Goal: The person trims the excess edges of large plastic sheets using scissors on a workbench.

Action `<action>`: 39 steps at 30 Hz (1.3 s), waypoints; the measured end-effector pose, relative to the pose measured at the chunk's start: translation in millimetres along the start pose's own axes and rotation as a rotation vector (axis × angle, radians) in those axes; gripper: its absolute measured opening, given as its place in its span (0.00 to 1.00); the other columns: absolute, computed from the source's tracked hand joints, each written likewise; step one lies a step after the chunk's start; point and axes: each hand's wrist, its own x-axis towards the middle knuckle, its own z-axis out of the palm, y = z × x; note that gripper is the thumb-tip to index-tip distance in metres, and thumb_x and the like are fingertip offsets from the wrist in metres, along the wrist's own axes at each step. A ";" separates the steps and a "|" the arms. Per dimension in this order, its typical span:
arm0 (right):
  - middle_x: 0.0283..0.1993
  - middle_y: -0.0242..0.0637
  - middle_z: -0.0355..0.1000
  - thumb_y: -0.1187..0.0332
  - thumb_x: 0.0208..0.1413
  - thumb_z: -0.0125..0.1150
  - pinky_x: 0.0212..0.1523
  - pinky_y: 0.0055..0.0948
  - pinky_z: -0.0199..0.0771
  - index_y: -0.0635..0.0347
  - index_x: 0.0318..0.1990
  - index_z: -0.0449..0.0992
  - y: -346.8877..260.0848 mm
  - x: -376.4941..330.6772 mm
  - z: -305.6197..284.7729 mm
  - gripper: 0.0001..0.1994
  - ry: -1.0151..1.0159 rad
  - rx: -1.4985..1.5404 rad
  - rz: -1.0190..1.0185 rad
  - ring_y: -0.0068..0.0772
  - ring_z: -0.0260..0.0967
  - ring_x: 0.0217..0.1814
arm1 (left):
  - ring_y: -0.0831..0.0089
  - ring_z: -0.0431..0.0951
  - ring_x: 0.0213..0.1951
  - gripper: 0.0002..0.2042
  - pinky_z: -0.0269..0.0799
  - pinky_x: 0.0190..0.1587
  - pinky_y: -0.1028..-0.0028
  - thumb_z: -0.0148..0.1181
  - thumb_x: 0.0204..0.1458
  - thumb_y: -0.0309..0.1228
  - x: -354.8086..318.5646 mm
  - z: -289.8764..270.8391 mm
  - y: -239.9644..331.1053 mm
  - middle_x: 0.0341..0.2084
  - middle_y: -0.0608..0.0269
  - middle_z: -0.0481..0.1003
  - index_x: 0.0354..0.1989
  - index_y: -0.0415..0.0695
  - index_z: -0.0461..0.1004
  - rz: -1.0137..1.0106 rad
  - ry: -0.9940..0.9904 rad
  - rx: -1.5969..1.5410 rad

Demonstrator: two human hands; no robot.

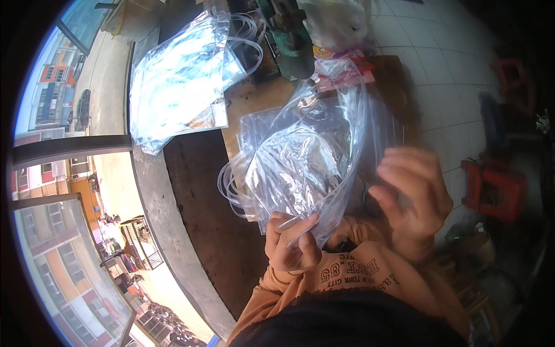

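Several clear plastic bags point(295, 162) lie heaped on the wooden worktable in front of me, shiny and creased, with looped clear tube handles point(231, 188) sticking out on their left side. My left hand point(293, 246) is closed in a pinch on the near edge of a bag, where a narrow clear strip shows between thumb and fingers. Raised to the right of the heap, my right hand point(413, 194) has its thumb apart from its curved fingers, slightly blurred, with nothing seen in it. Above the bags' far end stands the green head of a machine point(293, 49).
A stack of clear plastic bags point(179, 81) with tube handles lies at the far left, by the windowsill point(167, 202). Pink and red packaging point(347, 72) sits behind the heap. Red stools point(494, 188) stand on the tiled floor at right. An open window point(72, 141) is on my left.
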 end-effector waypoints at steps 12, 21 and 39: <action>0.33 0.32 0.69 0.72 0.44 0.57 0.33 0.25 0.67 0.62 0.29 0.74 -16.6 -7.0 8.8 0.05 -0.163 0.030 -0.322 0.27 0.68 0.36 | 0.81 0.64 0.23 0.19 0.55 0.30 0.81 0.68 0.31 0.27 4.1 -12.1 4.8 0.24 0.76 0.70 0.39 0.46 0.78 0.230 -0.159 0.201; 0.32 0.37 0.69 0.75 0.44 0.58 0.31 0.27 0.70 0.67 0.29 0.73 -16.9 -17.0 16.2 0.05 -0.050 -0.114 -0.338 0.32 0.67 0.34 | 0.80 0.64 0.22 0.21 0.55 0.30 0.80 0.67 0.29 0.23 13.7 -14.7 20.4 0.25 0.74 0.72 0.38 0.46 0.78 0.281 -0.261 0.325; 0.53 0.47 0.63 0.69 0.56 0.54 0.47 0.28 0.72 0.73 0.57 0.58 20.2 -30.4 7.3 0.24 -0.334 0.814 0.877 0.32 0.62 0.54 | 0.83 0.64 0.27 0.16 0.53 0.31 0.79 0.57 0.49 0.44 -18.1 0.9 5.1 0.35 0.74 0.74 0.41 0.48 0.78 0.506 -0.387 0.140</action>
